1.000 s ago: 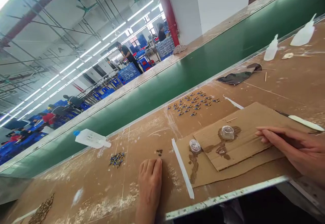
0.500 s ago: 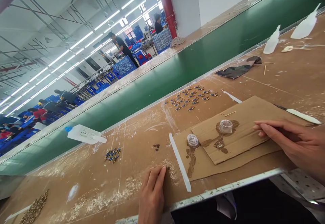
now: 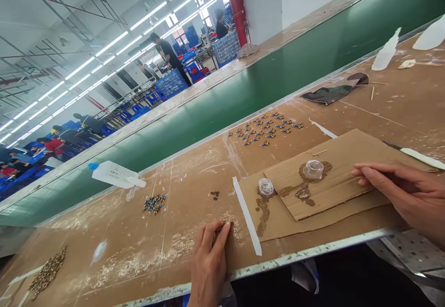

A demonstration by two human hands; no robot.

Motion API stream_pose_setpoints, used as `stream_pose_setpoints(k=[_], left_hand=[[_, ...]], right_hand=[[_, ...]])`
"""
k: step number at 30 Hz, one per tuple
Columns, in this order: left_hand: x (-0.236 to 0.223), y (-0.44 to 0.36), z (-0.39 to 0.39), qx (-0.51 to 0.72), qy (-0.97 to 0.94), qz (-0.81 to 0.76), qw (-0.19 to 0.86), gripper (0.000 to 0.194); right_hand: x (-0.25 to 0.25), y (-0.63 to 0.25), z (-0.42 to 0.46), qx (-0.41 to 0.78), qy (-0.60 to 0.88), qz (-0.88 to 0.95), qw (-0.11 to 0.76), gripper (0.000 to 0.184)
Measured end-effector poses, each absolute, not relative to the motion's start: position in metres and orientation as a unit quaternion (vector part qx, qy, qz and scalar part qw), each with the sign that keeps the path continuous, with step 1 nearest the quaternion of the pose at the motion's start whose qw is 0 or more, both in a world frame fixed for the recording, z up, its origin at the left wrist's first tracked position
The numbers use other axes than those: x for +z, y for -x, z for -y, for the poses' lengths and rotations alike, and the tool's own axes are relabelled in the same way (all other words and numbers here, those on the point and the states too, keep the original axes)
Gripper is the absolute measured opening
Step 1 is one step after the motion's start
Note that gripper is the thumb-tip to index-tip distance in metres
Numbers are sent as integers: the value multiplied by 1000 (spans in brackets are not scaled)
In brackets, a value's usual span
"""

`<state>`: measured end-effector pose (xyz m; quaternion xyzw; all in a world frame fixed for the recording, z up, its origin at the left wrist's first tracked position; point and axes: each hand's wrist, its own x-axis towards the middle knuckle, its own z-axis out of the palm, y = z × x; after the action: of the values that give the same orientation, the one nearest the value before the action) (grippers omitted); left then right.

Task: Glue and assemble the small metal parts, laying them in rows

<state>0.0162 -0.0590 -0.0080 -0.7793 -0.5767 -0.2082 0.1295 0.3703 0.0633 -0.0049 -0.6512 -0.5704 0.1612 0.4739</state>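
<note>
My left hand (image 3: pixel 210 256) rests at the table's front edge. Its fingertips are down on the brown surface, thumb and forefinger slightly apart, beside a tiny dark ring-like part (image 3: pixel 232 223). A few similar dark parts (image 3: pixel 215 195) lie just beyond. Over the right side of a cardboard sheet (image 3: pixel 347 158) hovers my right hand (image 3: pixel 406 188), its fingers pinched together; whatever is between them cannot be made out. On the cardboard stand a clear round cup (image 3: pixel 313 169) and a second clear cup (image 3: pixel 266 188), with wet stains and a shiny puddle (image 3: pixel 302 194) around them.
Small blue-and-gold pieces lie spread out (image 3: pixel 266 130) and in a pile (image 3: pixel 154 203). A gold heap (image 3: pixel 47 272) sits far left. A blue-capped bottle (image 3: pixel 114 175), a squeeze bottle (image 3: pixel 386 52), a camouflage cloth (image 3: pixel 333 89) and a green conveyor belt (image 3: pixel 208 107) are behind. Other people work farther off.
My left thumb and forefinger have separated a little and shifted slightly right, by the tiny dark part. My right hand keeps its pinch over the cardboard. The camera view has shifted slightly.
</note>
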Motion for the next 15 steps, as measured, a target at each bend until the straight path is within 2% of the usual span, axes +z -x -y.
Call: stream_pose_setpoints(k=[15], left_hand=[[-8,-25,54,-231,761,592,130,40]], right_hand=[[-11,-373,-65,160,647,578,471,41]])
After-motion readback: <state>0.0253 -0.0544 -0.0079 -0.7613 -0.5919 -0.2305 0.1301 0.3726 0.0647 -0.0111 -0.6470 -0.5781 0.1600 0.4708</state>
